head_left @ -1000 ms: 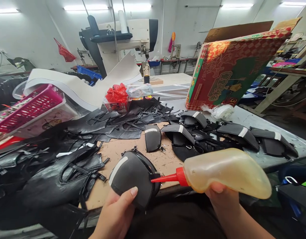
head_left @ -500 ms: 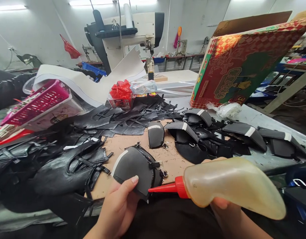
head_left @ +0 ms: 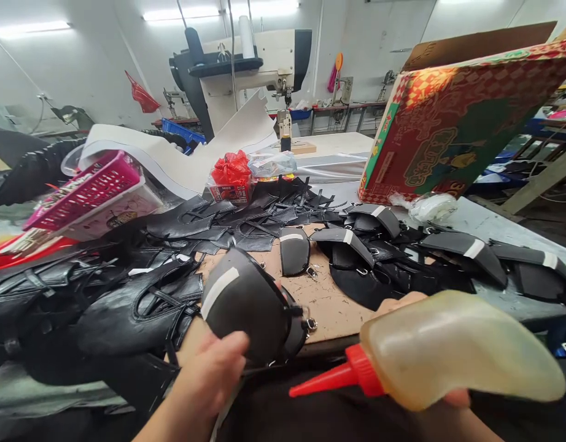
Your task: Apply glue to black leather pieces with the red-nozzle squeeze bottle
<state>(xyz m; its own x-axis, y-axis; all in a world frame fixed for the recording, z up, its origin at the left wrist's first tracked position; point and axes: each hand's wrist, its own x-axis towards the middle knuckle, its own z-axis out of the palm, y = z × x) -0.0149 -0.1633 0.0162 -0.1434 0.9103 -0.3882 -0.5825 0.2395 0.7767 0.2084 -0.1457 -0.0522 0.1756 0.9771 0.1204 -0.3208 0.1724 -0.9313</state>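
My left hand [head_left: 213,368] grips a black shoe upper [head_left: 246,301] by its lower left edge. The upper has a smooth dark grey face, a pale strip along its upper left edge and small metal buckles on its right. My right hand [head_left: 403,302] is wrapped round a squeeze bottle [head_left: 453,350] of cloudy yellowish glue, lying nearly level. Its red pointed nozzle [head_left: 329,377] aims left, below and apart from the upper. Most of my right hand's fingers are hidden behind the bottle.
Black leather pieces [head_left: 126,307] are heaped on the left; several similar uppers [head_left: 462,248] lie right. A brown board [head_left: 333,313] lies under the work. Behind stand a pink basket [head_left: 89,190], a red bag [head_left: 232,169], a sewing machine [head_left: 274,58] and a tilted carton [head_left: 430,135].
The nozzle has come away from the upper's lower edge, and the bottle has moved right and slightly down. My left hand has raised and turned the upper, with its thumb shifted toward the edge.
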